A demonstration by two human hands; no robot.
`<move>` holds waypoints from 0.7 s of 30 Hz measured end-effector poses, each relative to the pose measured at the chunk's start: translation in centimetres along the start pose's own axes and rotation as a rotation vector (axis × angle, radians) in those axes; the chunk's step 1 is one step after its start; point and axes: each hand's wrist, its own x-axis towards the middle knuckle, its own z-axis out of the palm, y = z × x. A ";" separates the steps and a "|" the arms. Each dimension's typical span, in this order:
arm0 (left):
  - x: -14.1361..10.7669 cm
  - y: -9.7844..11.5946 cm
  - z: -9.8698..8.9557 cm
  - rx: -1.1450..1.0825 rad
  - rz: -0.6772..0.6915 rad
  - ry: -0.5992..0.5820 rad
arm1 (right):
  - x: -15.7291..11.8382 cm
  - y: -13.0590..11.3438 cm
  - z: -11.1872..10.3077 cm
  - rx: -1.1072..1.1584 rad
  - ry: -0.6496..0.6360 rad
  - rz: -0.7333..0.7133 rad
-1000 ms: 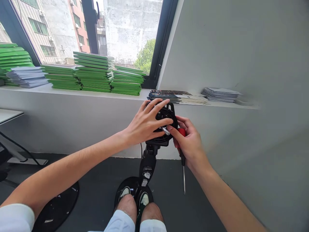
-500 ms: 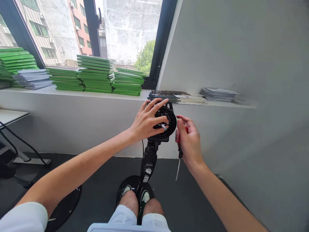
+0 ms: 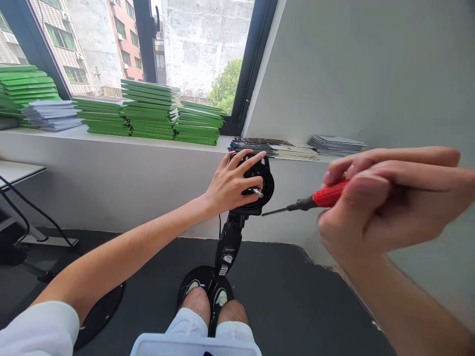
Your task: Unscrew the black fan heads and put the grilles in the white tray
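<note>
A black round fan motor housing (image 3: pixel 267 184) stands on a black stand (image 3: pixel 228 244), a metal shaft (image 3: pixel 257 192) sticking out of its middle. Over the housing's left part lies my left hand (image 3: pixel 232 185), fingers spread across it and around the shaft. My right hand (image 3: pixel 386 202) is raised at the right, close to the camera, with its fingers wrapped round the red handle of a screwdriver (image 3: pixel 330 195). The screwdriver's thin tip points left and appears near the housing's lower right edge; whether it touches cannot be told.
Stacks of green booklets (image 3: pixel 150 116) and white papers (image 3: pixel 337 145) line the window sill (image 3: pixel 111 142). A white table (image 3: pixel 18 173) with cables is at the left. A pale tray (image 3: pixel 196 344) is at the bottom, below the stand's round base (image 3: pixel 185 282).
My right hand has risen and moved right, closer to the camera. The screwdriver has swung from pointing down to pointing left. My left hand stays on the housing.
</note>
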 end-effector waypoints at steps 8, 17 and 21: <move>0.2 0.2 -0.1 0.035 0.007 -0.008 | 1.1 1.9 1.0 -0.205 -0.079 -0.125; 0.2 0.1 0.2 0.048 0.019 0.001 | 1.4 1.9 1.1 -0.332 -0.241 -0.173; 0.2 0.1 0.3 0.048 0.013 -0.007 | 1.8 1.6 1.4 -0.296 -0.161 -0.240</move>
